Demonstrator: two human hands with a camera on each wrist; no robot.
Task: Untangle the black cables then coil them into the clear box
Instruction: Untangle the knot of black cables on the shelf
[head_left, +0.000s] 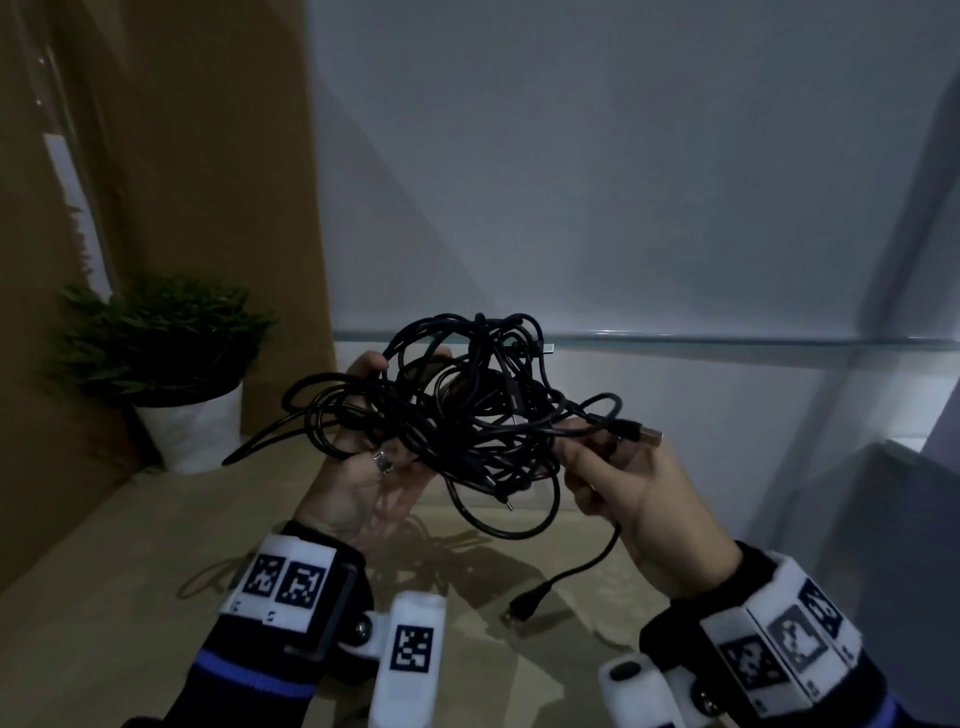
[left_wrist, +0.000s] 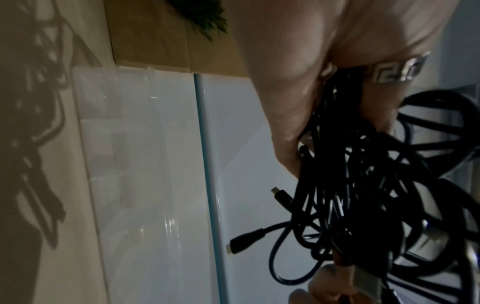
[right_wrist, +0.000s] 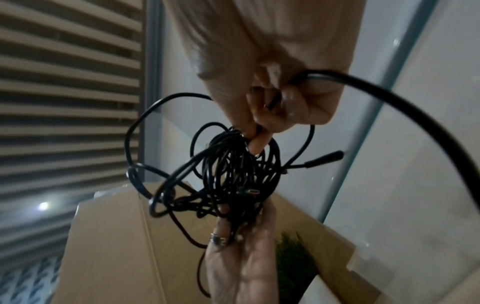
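A tangle of black cables (head_left: 457, 415) hangs in the air above the table. My left hand (head_left: 358, 483), palm up and wearing a ring, grips the tangle from below, with thumb and fingers curled into the loops (left_wrist: 363, 195). My right hand (head_left: 618, 483) pinches one cable just behind a USB plug (head_left: 647, 435) at the tangle's right side. A loose end drops from that hand to a second plug (head_left: 524, 608) near the tabletop. The right wrist view shows the tangle (right_wrist: 233, 174) held between both hands. The clear box (head_left: 727, 340) stands behind the cables, its rim level with them.
A green plant in a white pot (head_left: 192, 431) stands at the left on the wooden tabletop (head_left: 130, 545). Brown cardboard (head_left: 208, 182) rises behind it. A pale wall lies beyond the box, and another clear panel (head_left: 893, 478) stands at the right.
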